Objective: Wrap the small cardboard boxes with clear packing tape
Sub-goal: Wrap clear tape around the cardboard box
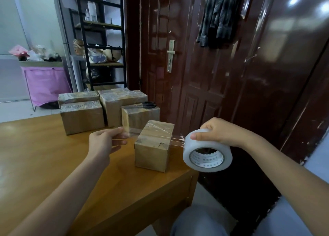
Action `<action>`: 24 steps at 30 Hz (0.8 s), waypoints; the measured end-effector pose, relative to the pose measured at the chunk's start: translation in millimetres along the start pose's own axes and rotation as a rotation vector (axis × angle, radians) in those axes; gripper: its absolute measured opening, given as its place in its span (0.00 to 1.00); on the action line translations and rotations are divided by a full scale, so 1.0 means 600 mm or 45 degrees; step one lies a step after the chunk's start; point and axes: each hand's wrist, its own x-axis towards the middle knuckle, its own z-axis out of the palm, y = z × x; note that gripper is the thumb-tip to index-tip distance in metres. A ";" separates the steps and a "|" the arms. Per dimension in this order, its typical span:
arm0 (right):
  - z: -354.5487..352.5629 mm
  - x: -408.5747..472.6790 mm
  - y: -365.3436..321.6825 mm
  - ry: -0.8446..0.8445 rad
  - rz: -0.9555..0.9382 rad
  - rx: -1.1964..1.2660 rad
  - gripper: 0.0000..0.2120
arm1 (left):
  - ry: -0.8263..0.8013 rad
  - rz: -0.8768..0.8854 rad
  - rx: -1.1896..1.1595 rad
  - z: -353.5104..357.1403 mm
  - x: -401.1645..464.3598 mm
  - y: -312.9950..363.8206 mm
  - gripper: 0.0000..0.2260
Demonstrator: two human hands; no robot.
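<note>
Centrally, a small box (154, 145) stood near the right edge of the wooden worktop (44, 157), its top already glossy with tape. Right hand (219, 133), right of centre, gripped the tape roll (207, 151) from above, thumb pressed on the near face, fingers curled over the far side. Roll was held just off the worktop's edge, beside the box. Left hand (105, 141), left of centre, pinched the free end of a clear tape strip (151, 137) between thumb and fingers. Strip ran taut from left hand to roll, crossing in front of the box's upper part; whether it touched the box could not be told. Four more boxes (81, 118) sat grouped behind, in the middle of the frame, all with shiny tape on top. Scissors (148, 104) lay on the rightmost of these. Dark red door (204, 57) filled the upper right.
</note>
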 end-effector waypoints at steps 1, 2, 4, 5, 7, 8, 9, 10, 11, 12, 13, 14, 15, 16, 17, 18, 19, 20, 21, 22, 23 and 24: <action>0.005 0.003 0.001 -0.002 0.019 -0.032 0.28 | 0.011 -0.017 0.014 0.001 0.001 -0.006 0.06; 0.010 0.007 0.003 -0.007 0.047 -0.072 0.28 | 0.013 -0.038 0.042 0.001 0.002 -0.014 0.06; 0.022 0.015 0.010 -0.027 0.096 -0.139 0.28 | -0.021 -0.070 0.137 0.002 0.000 -0.030 0.07; 0.025 0.019 0.012 -0.041 0.107 -0.161 0.29 | -0.050 -0.064 0.205 0.003 -0.001 -0.039 0.08; 0.030 0.025 0.008 -0.064 0.115 -0.222 0.29 | -0.124 0.037 0.483 0.007 -0.001 -0.049 0.10; 0.033 0.029 0.002 -0.073 0.112 -0.262 0.29 | -0.181 0.111 0.672 0.009 0.000 -0.052 0.11; 0.037 0.032 -0.006 -0.079 0.104 -0.303 0.28 | -0.240 0.169 0.848 0.012 0.000 -0.051 0.10; 0.042 0.036 -0.015 -0.080 0.090 -0.347 0.28 | -0.296 0.200 0.989 0.016 0.002 -0.050 0.09; 0.047 0.039 -0.023 -0.079 0.074 -0.390 0.28 | -0.342 0.213 1.101 0.020 0.003 -0.048 0.08; 0.051 0.042 -0.031 -0.081 0.062 -0.421 0.28 | -0.370 0.241 1.212 0.023 0.005 -0.050 0.06; 0.053 0.044 -0.036 -0.087 0.057 -0.428 0.28 | -0.390 0.314 1.340 0.025 0.006 -0.054 0.05; 0.053 0.046 -0.039 -0.095 0.061 -0.407 0.28 | -0.401 0.412 1.465 0.026 0.010 -0.061 0.07; 0.052 0.047 -0.039 -0.104 0.068 -0.373 0.29 | -0.399 0.493 1.535 0.024 0.013 -0.069 0.09; 0.049 0.047 -0.036 -0.110 0.076 -0.338 0.29 | -0.378 0.549 1.533 0.023 0.014 -0.074 0.10; 0.045 0.046 -0.032 -0.111 0.081 -0.308 0.30 | -0.336 0.591 1.471 0.023 0.014 -0.076 0.10; 0.042 0.045 -0.029 -0.113 0.081 -0.288 0.30 | -0.259 0.626 1.335 0.023 0.013 -0.074 0.09; 0.039 0.044 -0.026 -0.114 0.075 -0.275 0.30 | -0.158 0.678 1.141 0.023 0.012 -0.068 0.08; 0.037 0.043 -0.023 -0.110 0.067 -0.260 0.30 | -0.095 0.761 0.925 0.024 0.009 -0.059 0.08; 0.033 0.040 -0.020 -0.105 0.059 -0.234 0.30 | -0.107 0.874 0.764 0.027 0.005 -0.046 0.12; 0.028 0.038 -0.020 -0.103 0.047 -0.200 0.30 | -0.216 0.983 0.697 0.031 -0.001 -0.029 0.18; 0.021 0.037 -0.023 -0.098 0.028 -0.164 0.30 | -0.397 1.079 0.706 0.036 -0.008 -0.013 0.24; 0.012 0.035 -0.029 -0.086 0.007 -0.134 0.29 | -0.600 1.145 0.773 0.046 -0.014 0.002 0.28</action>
